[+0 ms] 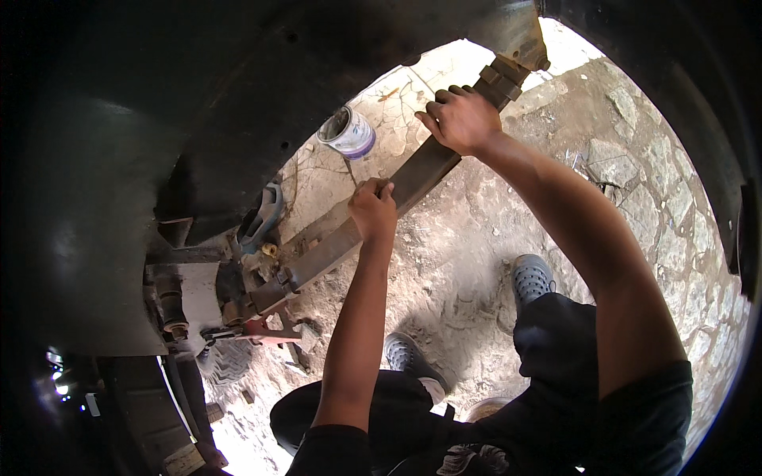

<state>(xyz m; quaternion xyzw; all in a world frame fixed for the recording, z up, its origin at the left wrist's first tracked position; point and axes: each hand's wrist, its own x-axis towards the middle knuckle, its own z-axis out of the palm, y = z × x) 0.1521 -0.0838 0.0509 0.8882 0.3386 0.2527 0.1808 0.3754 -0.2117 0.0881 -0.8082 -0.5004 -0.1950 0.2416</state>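
Note:
A long, flat, brown-grey leaf spring (417,176) runs slantwise from the lower left to the upper right beneath a dark vehicle body. My right hand (464,119) lies over its upper part, fingers curled across the far edge and thumb toward the left. Lower down, my left hand (373,208) is closed against the spring's upper side; whatever its fingers hold, if anything, is hidden. Near the top end, a metal clamp (500,82) wraps the spring, just below a rusty bracket (520,40). The lower end meets a bolted mount (238,309).
An open paint can (361,141) stands on the paving beyond the spring. A red metal stand (270,333) is at the lower left. The dark wheel arch (222,103) curves overhead. My shoes (530,278) rest on dusty, stony ground.

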